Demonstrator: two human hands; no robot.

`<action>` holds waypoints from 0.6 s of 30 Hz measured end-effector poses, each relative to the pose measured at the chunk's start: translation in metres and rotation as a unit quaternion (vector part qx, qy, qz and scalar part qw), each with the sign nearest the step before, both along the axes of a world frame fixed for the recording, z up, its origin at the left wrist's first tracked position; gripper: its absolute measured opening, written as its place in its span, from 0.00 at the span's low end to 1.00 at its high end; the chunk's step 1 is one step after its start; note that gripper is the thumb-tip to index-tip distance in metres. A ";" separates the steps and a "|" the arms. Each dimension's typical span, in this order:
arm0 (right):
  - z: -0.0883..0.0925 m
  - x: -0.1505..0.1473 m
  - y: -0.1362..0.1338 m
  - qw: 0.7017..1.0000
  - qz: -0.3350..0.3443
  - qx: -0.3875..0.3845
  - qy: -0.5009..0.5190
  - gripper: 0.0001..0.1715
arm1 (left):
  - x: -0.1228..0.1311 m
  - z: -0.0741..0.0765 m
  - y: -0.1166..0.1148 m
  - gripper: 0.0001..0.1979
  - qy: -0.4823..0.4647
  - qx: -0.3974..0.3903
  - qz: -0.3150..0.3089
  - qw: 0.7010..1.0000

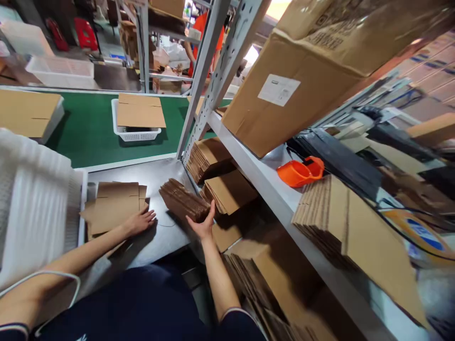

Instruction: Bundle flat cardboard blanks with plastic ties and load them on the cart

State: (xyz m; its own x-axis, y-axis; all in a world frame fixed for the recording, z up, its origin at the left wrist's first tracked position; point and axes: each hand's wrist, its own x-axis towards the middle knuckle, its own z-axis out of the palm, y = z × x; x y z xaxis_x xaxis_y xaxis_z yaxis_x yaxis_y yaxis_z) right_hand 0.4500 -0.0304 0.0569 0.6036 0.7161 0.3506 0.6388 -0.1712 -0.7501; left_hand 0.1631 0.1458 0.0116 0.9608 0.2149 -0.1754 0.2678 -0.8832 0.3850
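Observation:
My right hand [203, 227] grips the near end of a bundle of flattened cardboard boxes [184, 200], thumb on one side and fingers at the other. The bundle stands on edge, tilted, over the metal table [161, 237]. My left hand [141, 221] lies with its fingers stretched out at the right edge of a pile of flat cardboard pieces [117, 206]. Whether its palm presses on the pile I cannot tell. Just right of my right hand, more flattened boxes [231, 189] are stacked under a shelf.
Beyond the table runs a green conveyor belt [88, 128] carrying a white basket [138, 136] topped with cardboard. White foam sheets [35, 189] stand at left. A metal shelf [263, 177] at right holds a large carton [284, 94] and an orange tape dispenser [300, 171]. A person in orange [201, 28] stands behind.

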 end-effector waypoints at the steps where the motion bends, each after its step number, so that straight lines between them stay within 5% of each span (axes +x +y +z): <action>1: -0.020 -0.004 -0.010 1.000 0.002 0.023 0.017 0.78 | 0.000 0.005 0.003 0.21 -0.042 -0.040 0.027 0.998; 4: -0.073 -0.016 -0.034 0.997 0.003 0.026 0.076 0.71 | 0.016 0.015 -0.003 0.25 -0.143 -0.147 0.161 0.965; 6: -0.094 -0.024 -0.045 0.993 -0.010 0.014 0.114 0.64 | 0.040 0.014 -0.012 0.32 -0.181 -0.207 0.297 0.915; 8: -0.105 -0.029 -0.051 0.990 -0.015 0.015 0.140 0.58 | 0.068 0.010 -0.017 0.41 -0.239 -0.278 0.440 0.820; 10: -0.107 -0.030 -0.053 0.988 0.003 0.020 0.153 0.54 | 0.096 0.007 -0.011 0.42 -0.299 -0.354 0.516 0.721; 12: -0.106 -0.027 -0.053 0.988 0.035 0.020 0.152 0.52 | 0.118 0.007 0.000 0.38 -0.327 -0.433 0.495 0.679; 18: -0.107 -0.005 -0.069 0.986 0.078 0.018 0.144 0.53 | 0.129 0.010 0.008 0.42 -0.255 -0.589 0.344 0.686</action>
